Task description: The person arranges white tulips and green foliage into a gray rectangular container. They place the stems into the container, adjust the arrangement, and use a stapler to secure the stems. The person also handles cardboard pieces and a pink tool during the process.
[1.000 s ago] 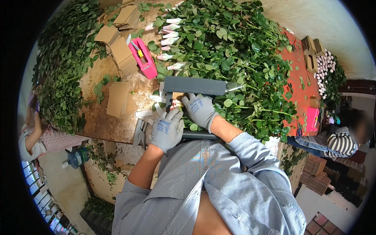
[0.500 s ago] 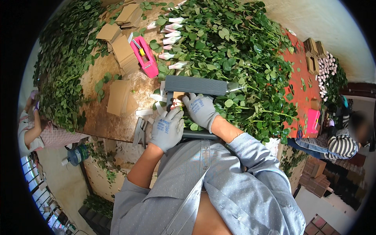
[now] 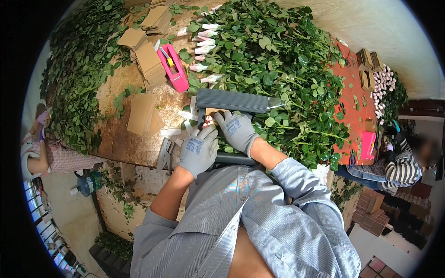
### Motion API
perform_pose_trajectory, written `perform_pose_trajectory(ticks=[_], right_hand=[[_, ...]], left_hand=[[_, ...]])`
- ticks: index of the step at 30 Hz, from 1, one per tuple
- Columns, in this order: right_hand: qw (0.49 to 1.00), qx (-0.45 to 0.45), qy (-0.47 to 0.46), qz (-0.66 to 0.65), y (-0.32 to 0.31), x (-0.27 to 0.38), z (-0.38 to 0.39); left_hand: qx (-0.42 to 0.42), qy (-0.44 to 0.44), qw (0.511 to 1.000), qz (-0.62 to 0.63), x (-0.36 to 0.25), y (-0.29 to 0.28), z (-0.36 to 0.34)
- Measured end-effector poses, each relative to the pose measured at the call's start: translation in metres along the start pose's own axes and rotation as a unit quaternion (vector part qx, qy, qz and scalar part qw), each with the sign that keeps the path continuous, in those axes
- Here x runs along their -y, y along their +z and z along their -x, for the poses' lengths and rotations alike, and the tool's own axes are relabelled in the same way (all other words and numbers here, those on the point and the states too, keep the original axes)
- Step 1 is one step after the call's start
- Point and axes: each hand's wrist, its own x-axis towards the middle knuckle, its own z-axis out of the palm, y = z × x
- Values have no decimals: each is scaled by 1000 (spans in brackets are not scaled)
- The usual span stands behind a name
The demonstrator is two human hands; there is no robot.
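Observation:
A dark grey frame with a ribbed top bar [image 3: 232, 100] lies on the table in front of me. Inside it is a small bunch of pink-and-cream roses [image 3: 208, 122] against a piece of brown cardboard [image 3: 211, 111]. My left hand [image 3: 198, 149], in a grey glove, closes its fingers at the near side of the blooms. My right hand [image 3: 237, 129], gloved likewise, is curled over the bunch and the cardboard's edge, thumb towards the blooms. The undersides of both hands are hidden. Leafy stems [image 3: 287, 132] extend to the right.
A pink tape dispenser [image 3: 178, 76], cardboard sheets [image 3: 141, 113] and a grey stapler-like tool [image 3: 165, 154] lie at left. Wrapped rose buds [image 3: 204, 48] with leafy stems pile up beyond the frame. A person [image 3: 403, 162] works at right; another person's sleeve [image 3: 31, 150] shows at left.
My hands stay almost in place around the bunch, with only slight finger shifts. The whole view has shifted a little. The person at right has moved an arm slightly.

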Motion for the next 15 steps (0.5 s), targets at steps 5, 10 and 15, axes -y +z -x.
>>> perform_pose_trajectory(ticks=[5, 10, 15], right_hand=[[999, 36, -2, -8, -5, 0, 0], [1000, 16, -11, -2, -7, -2, 1], [999, 28, -2, -32, -7, -3, -1]], left_hand=[[7, -6, 1000, -2, -1, 0, 3], [9, 1, 1000, -4, -3, -1, 5], [7, 34, 999, -8, -3, -7, 1]])
